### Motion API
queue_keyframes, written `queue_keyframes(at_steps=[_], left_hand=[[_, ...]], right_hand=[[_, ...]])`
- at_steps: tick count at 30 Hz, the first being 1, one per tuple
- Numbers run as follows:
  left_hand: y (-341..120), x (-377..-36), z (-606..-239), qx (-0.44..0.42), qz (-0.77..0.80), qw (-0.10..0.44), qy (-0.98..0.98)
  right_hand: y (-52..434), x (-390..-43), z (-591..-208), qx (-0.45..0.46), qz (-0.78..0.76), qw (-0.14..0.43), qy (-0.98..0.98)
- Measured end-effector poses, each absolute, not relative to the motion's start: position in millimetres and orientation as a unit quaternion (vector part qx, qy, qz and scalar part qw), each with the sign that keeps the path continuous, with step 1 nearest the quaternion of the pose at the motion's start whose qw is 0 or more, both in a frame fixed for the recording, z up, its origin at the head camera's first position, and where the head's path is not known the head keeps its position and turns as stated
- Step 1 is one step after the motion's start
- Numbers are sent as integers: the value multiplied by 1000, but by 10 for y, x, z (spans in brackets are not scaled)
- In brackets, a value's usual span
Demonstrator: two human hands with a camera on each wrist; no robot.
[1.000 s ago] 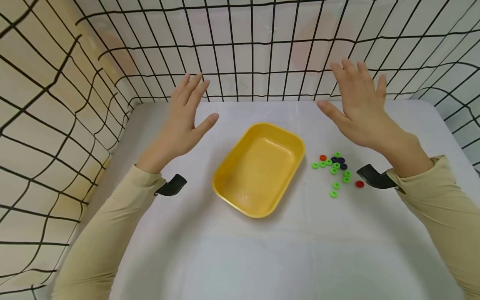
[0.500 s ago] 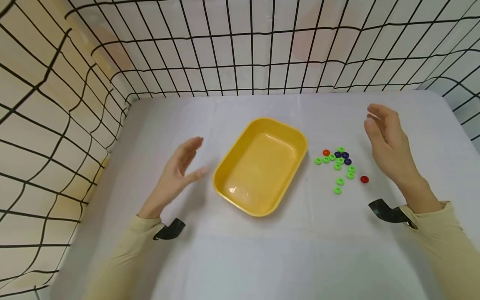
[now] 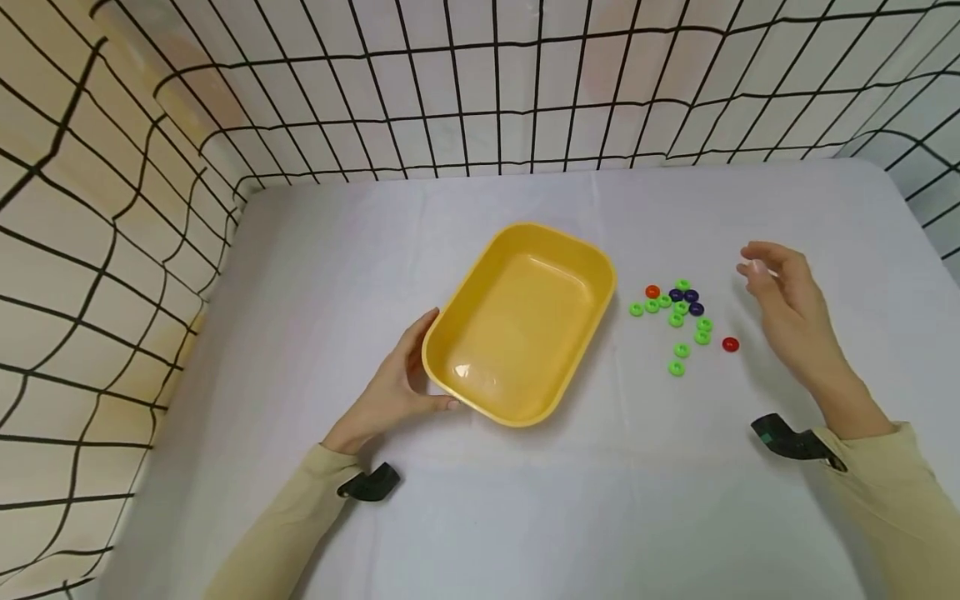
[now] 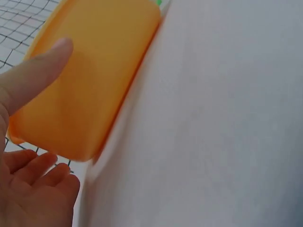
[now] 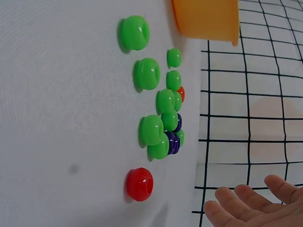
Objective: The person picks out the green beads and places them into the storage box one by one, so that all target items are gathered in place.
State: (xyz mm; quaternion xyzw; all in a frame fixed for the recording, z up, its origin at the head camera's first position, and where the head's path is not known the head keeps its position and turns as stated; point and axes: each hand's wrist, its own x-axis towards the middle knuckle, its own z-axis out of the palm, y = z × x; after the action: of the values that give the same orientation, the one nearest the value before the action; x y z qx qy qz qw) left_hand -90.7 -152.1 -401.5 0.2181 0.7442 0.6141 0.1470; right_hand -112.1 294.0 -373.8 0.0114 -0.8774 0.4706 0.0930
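Note:
A yellow tray lies empty in the middle of the white table. My left hand rests against its near left corner, fingers along the side and thumb at the front edge. In the left wrist view the thumb lies straight against the tray's wall. Right of the tray sit several small beads, green, purple and orange, with one red bead apart. My right hand hovers just right of them, fingers relaxed and holding nothing. The right wrist view shows the beads, the red bead and my fingertips.
A black wire-grid fence encloses the table on the far side and the left. The white tablecloth stretches bare toward me. Black wrist-camera mounts sit at both cuffs.
Both hands have come down from raised, spread positions. The left hand moved right onto the tray's near left corner. The right hand lowered beside the beads.

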Motion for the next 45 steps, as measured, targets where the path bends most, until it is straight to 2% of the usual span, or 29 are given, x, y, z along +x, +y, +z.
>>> queue_keyframes(at_steps=[5,13,19,25,35,45], left_hand=[[-1516,-1001,-4057,243,664,142,693],[-1589,-1082,-4256,227,723,171,630],[-1759,-1002,-4325,191,735,190,622],[-2026,-801,-4268,154,732,163,644],[-2102,-696,-4285,149,730,148,651],[-2081,-718,-4296,149,731,146,650]], right_hand=[[2948,-1208,-3737,9,464,54,-884],[2982,-1281,-3838,-5,470,-4,-883],[2927,-1291,-3926,-22,429,-70,-900],[2634,-1505,-3982,29,383,-106,-917],[2381,-1639,-4053,127,331,-91,-931],[2324,-1649,-4056,147,281,-69,-946]])
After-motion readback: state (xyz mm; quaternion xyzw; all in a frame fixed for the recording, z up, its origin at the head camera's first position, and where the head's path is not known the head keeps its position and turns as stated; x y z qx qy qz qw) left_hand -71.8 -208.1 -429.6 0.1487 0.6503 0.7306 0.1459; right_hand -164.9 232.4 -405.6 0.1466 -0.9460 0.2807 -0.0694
